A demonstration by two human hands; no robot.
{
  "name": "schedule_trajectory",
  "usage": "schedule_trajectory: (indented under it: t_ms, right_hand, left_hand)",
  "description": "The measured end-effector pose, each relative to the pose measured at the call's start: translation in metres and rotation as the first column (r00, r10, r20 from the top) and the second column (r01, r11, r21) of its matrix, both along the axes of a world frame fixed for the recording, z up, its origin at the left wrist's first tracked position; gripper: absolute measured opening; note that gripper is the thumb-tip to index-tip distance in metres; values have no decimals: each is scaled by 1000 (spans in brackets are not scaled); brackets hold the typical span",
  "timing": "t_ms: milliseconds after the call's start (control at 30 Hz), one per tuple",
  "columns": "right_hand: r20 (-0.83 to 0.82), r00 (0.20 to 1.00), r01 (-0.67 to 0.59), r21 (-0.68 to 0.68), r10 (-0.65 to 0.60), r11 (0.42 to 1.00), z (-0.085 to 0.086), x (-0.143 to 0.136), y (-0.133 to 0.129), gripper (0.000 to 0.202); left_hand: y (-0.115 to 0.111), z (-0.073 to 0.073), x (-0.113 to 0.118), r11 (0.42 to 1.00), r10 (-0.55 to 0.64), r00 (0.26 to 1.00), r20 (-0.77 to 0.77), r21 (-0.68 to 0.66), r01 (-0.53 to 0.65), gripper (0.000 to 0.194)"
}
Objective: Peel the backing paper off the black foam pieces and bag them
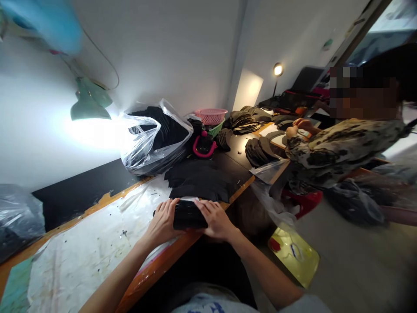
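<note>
Black layered stack [190, 217] sits between the fingers of the two hands, at the near edge of the desk [239, 191], in front of the clear bag [138, 152] and a little to its right. Its thin edges face the person, and both ends are covered by the hands. The left hand [163, 219] lies against the end on the clear bag's side, its fingers curved over the top and the palm close to the side. The right hand [215, 221] clasps the end farther from the clear bag. On both hands the fingers are partly bent, neither spread wide nor made into a fist, and they grip the stack between them; how the tips press underneath is hidden. Just behind the stack, nearer the clear bag, a flat black pile [200, 178] lies spread out. White sheeting [91, 243] covers the desk in front of the clear bag and to its left. To the clear bag's right stand a pink basket [211, 116] and a dark thing with a pink handle [206, 153]; well beyond these, a co-worker's patterned sleeve [342, 141] reaches toward the desk.
</note>
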State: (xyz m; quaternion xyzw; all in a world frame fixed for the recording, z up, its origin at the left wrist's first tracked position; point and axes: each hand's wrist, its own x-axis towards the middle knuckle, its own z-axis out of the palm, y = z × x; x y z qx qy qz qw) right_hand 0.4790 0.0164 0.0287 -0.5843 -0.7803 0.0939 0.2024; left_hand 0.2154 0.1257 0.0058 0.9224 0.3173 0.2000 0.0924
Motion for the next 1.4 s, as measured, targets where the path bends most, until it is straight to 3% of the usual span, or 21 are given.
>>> schedule_trajectory:
  t_ms: [67,167,333,367,500,533,667,767,867,967,1067,1133,1233,1333,1400]
  right_hand:
    - [-14,997,-75,24,75,997,-5,0,-1,106]
    - [-55,996,-70,45,73,996,-9,1,-6,93]
    - [-25,981,-189,137,195,972,4,-1,-10,78]
    - [-9,984,-174,140,177,975,7,-2,-9,80]
    - [33,999,0,29,-1,1000,10,1,-3,111]
    - [32,999,23,-8,-23,1000,8,2,-1,115]
    - [-54,997,59,-18,-60,998,4,14,12,83]
    - [-28,974,227,56,-225,972,10,30,25,71]
    - [26,918,396,-7,-396,918,15,46,37,101]
    - [-14,918,393,-89,-396,915,13,55,42,136]
    - [-40,922,382,-64,-385,922,7,57,40,130]
    - [-28,921,388,-36,-389,921,5,57,37,119]
    - [-36,933,357,-40,-358,933,3,56,34,119]
    - [-81,945,315,-46,-317,948,4,57,34,137]
    - [-55,933,354,-33,-356,935,5,58,35,151]
  left_hand:
    - [-1,1,1,1000,-4,1000,-1,29,4,114]
    - [1,2,-3,997,-5,1000,-9,77,6,103]
    - [6,7,-4,994,-87,996,-34,60,89,64]
    - [6,9,-3,995,-78,997,-26,62,80,62]
    - [7,12,8,1000,-26,999,-34,-6,26,92]
    - [9,11,12,999,-28,999,-47,-32,27,90]
    - [28,14,36,996,-62,997,-43,-63,59,62]
    - [47,19,60,998,-42,999,-6,-47,42,71]
    - [57,20,80,997,-43,999,11,-66,44,78]
    - [58,15,86,995,-36,999,38,-90,40,98]
    - [55,9,82,995,-12,997,76,-101,20,133]
    - [53,7,79,994,-3,996,88,-108,13,143]
    - [51,6,74,993,-13,996,92,-117,23,133]
    - [46,7,71,991,-38,995,94,-121,50,114]
    - [42,7,70,991,-54,994,98,-113,65,105]
